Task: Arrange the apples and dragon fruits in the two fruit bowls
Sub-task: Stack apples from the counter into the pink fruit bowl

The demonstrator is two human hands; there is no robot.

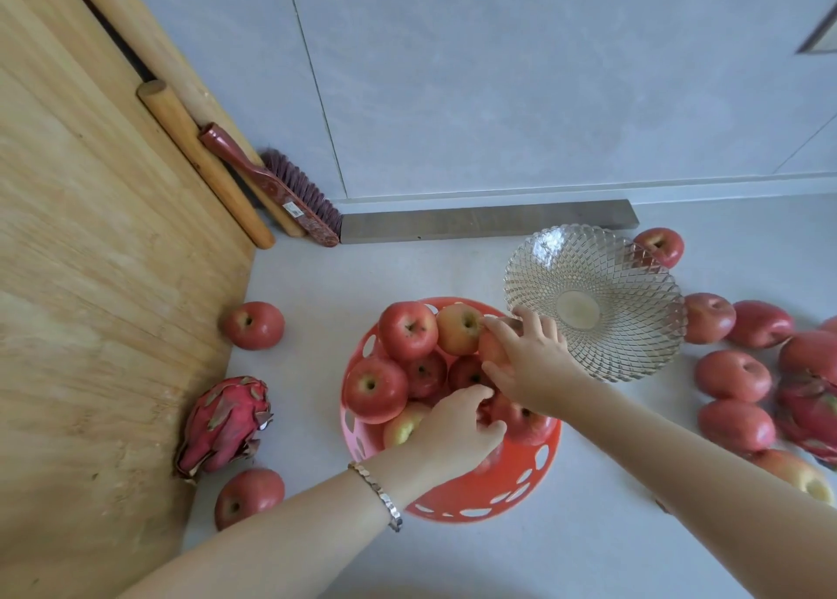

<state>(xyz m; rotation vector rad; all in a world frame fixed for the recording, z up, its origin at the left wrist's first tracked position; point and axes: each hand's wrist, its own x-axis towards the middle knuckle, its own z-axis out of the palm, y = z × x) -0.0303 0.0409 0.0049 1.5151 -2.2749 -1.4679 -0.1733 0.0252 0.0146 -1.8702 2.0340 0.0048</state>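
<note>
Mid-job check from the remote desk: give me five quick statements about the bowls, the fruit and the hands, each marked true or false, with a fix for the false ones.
1. The glass bowl holds no fruit. True.
2. The red plastic bowl holds dragon fruits only. False: only apples show in it, such as the apple at its left side.
3. Both hands are over the red plastic bowl: the left hand and the right hand. True.
4. The dragon fruit near the wooden board is inside a bowl. False: it lies on the counter, beside the board.
5. The brush lies in the glass bowl. False: it leans in the far corner by the wall.
</note>
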